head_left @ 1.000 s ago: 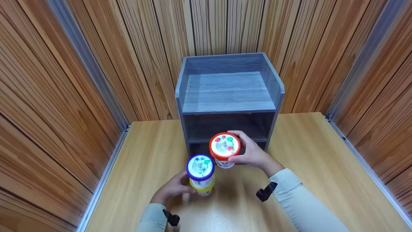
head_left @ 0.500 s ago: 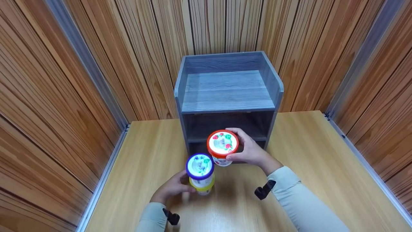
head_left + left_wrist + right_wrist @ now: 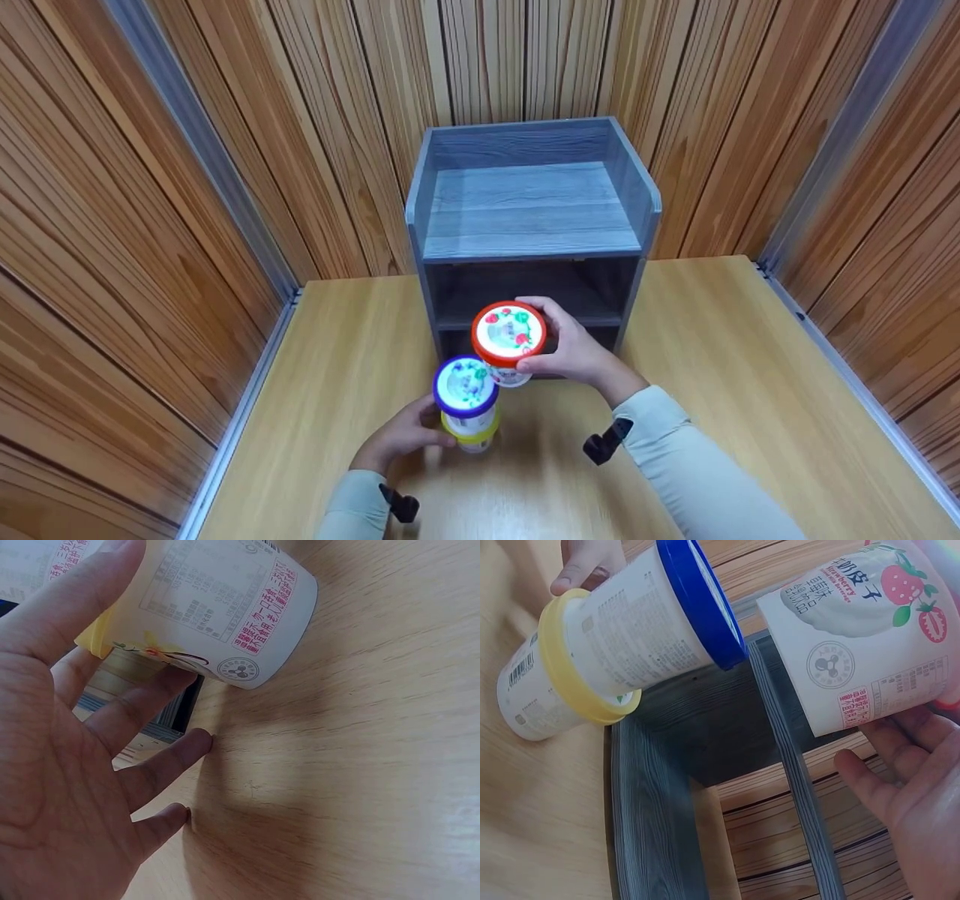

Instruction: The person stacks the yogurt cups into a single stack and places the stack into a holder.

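Observation:
Two lidded cups are stacked upright on the wooden table: a blue-lidded cup (image 3: 465,386) on top of a yellow-lidded cup (image 3: 478,436). My left hand (image 3: 401,436) holds the lower cup from the left, thumb in front; in the left wrist view its outer fingers (image 3: 161,772) spread away from the cup wall. Raised behind and to the right of the stack, a red-lidded cup (image 3: 508,331) with strawberries printed on it (image 3: 900,585) is gripped by my right hand (image 3: 576,349), thumb in front and fingers behind. Its base sits near the blue lid's height and overlaps that lid's edge in the head view.
A grey wooden shelf unit (image 3: 532,214) stands behind the cups, with a walled top and two dark compartments below. Wood-panelled walls (image 3: 487,64) and metal rails (image 3: 247,405) border the table (image 3: 345,352).
My right hand has moved left with the red-lidded cup, bringing it closer to the blue-lidded one. My left hand and the stack have stayed in place.

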`<state>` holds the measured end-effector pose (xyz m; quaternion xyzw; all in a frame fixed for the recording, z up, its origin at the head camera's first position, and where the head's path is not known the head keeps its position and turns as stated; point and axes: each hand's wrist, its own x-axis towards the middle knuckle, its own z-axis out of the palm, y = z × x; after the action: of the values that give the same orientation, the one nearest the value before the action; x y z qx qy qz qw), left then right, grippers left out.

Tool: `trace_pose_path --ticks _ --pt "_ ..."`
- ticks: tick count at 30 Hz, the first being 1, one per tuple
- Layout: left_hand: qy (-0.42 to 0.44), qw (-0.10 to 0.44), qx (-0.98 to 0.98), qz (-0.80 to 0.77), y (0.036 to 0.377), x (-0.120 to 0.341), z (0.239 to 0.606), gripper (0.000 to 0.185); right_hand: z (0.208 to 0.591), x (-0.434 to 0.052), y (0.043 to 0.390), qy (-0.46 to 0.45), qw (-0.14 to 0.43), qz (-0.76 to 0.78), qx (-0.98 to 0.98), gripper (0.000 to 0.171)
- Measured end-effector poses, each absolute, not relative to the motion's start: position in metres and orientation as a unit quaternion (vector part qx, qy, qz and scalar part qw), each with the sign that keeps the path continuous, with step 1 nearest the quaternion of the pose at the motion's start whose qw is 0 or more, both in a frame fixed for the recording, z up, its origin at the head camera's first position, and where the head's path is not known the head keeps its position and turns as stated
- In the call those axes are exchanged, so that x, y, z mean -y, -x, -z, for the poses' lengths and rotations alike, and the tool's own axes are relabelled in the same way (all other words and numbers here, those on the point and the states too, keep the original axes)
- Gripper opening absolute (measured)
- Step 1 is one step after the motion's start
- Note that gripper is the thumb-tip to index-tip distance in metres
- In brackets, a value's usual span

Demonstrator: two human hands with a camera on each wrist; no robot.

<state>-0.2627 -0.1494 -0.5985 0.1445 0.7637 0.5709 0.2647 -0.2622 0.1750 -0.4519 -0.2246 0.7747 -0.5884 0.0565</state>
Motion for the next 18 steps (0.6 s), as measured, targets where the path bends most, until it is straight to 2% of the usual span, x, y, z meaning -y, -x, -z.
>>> trace_pose_path --ticks 18 --pt "-0.137 0.264 -0.772 -0.562 0.264 0.150 0.600 0.082 0.452 -0.156 0.264 0.228 0.076 0.601 -0.762 0.088"
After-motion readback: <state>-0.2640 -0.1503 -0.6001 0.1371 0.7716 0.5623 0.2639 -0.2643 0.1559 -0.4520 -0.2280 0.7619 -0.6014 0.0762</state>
